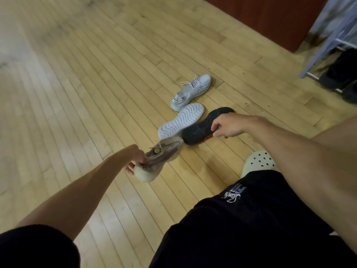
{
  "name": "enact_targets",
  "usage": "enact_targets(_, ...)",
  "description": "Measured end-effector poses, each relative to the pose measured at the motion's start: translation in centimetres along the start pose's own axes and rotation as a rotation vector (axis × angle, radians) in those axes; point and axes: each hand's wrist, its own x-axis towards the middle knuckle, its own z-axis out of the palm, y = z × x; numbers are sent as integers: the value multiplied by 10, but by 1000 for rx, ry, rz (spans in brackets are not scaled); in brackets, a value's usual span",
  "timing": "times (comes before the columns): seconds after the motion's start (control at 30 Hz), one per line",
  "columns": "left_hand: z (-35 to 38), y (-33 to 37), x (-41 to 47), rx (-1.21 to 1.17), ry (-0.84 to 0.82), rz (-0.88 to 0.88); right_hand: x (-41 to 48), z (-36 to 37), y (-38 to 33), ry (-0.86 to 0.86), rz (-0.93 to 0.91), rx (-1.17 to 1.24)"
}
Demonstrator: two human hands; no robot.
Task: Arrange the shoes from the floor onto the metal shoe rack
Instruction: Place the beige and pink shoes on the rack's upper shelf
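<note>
My left hand (135, 159) grips a blurred tan and mauve shoe (160, 157) by its heel end, lifted just above the wooden floor. My right hand (228, 126) is closed on the side of a black shoe (201, 128) that lies sole-up with a red tab at its edge. Touching it on the left lies a white shoe (180, 119), also sole-up. Beyond that, a grey shoe (191, 91) with white laces rests on its side. The metal shoe rack (316, 60) stands at the far right, with dark shoes (342, 74) on its low shelf.
A brown wall panel (270, 18) runs along the back right. My cream clog with holes (257, 163) and my black shorts (251, 219) fill the lower right. Wooden floor (77, 74) stretches to the left.
</note>
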Motion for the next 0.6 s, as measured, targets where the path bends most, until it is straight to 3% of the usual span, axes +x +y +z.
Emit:
enact_targets(0.13, -28, 4, -20, -171, 70, 109, -8, -2, -1, 20, -1, -6)
enact_targets(0.27, -33, 54, -45, -271, 90, 324, -21, -11, -5, 77, -13, 60)
enact_targets(0.6, 23, 234, -139, -285, -77, 839, -102, -83, 45, 666, 103, 644)
